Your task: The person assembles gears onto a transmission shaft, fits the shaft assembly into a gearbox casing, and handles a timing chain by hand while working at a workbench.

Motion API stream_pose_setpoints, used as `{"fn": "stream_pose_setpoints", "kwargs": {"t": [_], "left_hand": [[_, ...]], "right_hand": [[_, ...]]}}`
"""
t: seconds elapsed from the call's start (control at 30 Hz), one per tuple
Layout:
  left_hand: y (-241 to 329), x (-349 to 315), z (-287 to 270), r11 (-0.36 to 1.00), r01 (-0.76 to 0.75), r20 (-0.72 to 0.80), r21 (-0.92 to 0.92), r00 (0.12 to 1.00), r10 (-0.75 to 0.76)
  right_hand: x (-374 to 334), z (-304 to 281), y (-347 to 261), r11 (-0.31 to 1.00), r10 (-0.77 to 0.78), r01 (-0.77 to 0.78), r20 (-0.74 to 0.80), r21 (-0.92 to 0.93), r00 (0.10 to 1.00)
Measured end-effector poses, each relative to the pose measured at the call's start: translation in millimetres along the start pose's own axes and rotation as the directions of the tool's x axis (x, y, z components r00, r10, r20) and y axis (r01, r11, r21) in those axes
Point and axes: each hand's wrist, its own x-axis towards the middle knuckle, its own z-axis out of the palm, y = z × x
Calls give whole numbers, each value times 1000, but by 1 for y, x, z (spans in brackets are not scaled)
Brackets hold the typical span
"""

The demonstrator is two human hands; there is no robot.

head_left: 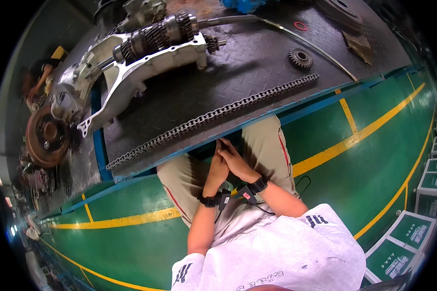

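Note:
My left hand [218, 169] and my right hand [237, 161] rest against each other between my knees, just below the near edge of the workbench. Their fingers are closed and pressed together, with no object showing in them; the inner sides of the palms are hidden. A roller chain [213, 111] lies stretched out along the bench's front edge and is the nearest part to my hands, touched by neither. Behind it sits an open metal gearbox housing [172, 59], with shafts of dark gears [155, 36] lying in it.
On the dark tread-plate bench [247, 53] are a loose gear [301, 57], a red ring [300, 25], a long metal strip [320, 50] and a brown scrap [358, 47]. A rusty wheel [47, 136] stands left. Green-and-white boxes [397, 247] sit on the floor at right.

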Motion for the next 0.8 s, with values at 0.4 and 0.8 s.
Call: {"fn": "stream_pose_setpoints", "kwargs": {"t": [0.4,0.8], "left_hand": [[23,-15,3,914,181,158,-363,979,-131],[14,-12,-5,993,105,230,-59,969,-89]], "right_hand": [[-25,-6,-46,951,172,-154,45,-267,984],[-33,-19,-57,978,208,-203,169,-49,963]]}}
